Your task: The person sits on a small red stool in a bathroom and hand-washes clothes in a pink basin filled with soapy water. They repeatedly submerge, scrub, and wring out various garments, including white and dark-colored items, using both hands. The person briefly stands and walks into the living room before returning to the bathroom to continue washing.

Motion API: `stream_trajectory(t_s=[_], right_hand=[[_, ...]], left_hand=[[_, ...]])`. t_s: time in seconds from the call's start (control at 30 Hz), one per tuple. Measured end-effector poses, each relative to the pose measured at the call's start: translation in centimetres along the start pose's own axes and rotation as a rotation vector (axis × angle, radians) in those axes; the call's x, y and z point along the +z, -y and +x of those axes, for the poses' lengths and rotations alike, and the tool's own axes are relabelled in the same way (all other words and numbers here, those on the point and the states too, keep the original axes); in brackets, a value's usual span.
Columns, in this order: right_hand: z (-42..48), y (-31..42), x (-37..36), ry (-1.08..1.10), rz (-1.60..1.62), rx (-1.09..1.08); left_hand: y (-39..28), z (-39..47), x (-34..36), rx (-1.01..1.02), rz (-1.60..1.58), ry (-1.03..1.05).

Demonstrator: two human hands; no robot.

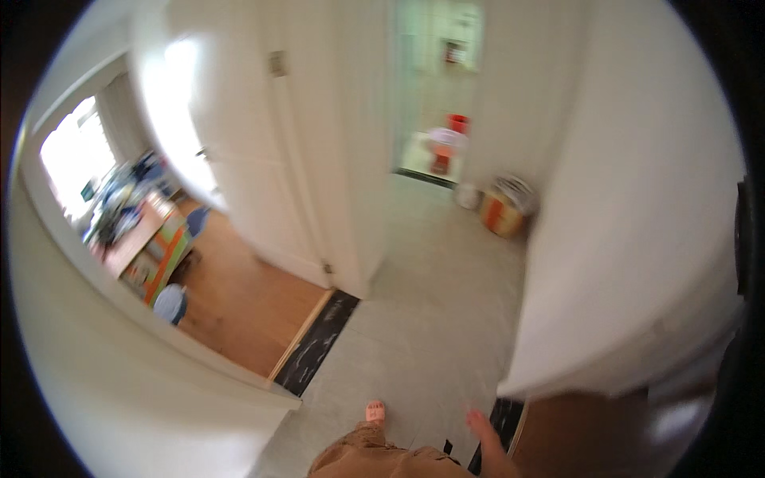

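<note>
My right hand (477,421) hangs low beside my brown trousers (388,457), blurred, with its fingers somewhat apart and nothing seen in them. Below it is a black marbled threshold strip (507,412) at the right-hand doorway. My left hand is out of view. One foot in a light sandal (375,411) is on the grey tiled floor (418,334) of a hallway before me.
On the left, an open white door (251,167) shows a wood-floored room with a cluttered desk (137,239) and a round stool (171,303). A cardboard box (503,215) with a bag stands against the far right wall. Beyond a far doorway is a red bucket (458,123).
</note>
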State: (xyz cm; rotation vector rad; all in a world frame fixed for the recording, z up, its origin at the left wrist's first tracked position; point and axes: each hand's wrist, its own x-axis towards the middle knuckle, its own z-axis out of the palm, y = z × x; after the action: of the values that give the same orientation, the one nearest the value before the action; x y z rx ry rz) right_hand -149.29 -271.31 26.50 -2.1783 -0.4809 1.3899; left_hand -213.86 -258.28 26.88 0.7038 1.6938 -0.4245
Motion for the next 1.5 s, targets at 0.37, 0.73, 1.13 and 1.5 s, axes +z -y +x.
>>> stream_trajectory(t_s=[0.37,0.73,1.13,1.5], right_hand=[[15.8,12.0,-8.2,0.128,0.176,0.297],[49.2,40.1,-33.9,0.018,0.091,0.009],[70.5,63.7,-37.8,0.083,0.183,0.053],[79.9,63.0,-50.1,0.027,0.188,0.115]], left_hand=[[-65.0,-0.6,0.4,0.864,0.159,-0.164],[-80.8,5.9,6.1,0.383,0.725,0.031],[-121.3,9.3,5.2,0.616,0.540,-0.065],[-150.5,17.0,1.1,0.337,0.275,0.007]])
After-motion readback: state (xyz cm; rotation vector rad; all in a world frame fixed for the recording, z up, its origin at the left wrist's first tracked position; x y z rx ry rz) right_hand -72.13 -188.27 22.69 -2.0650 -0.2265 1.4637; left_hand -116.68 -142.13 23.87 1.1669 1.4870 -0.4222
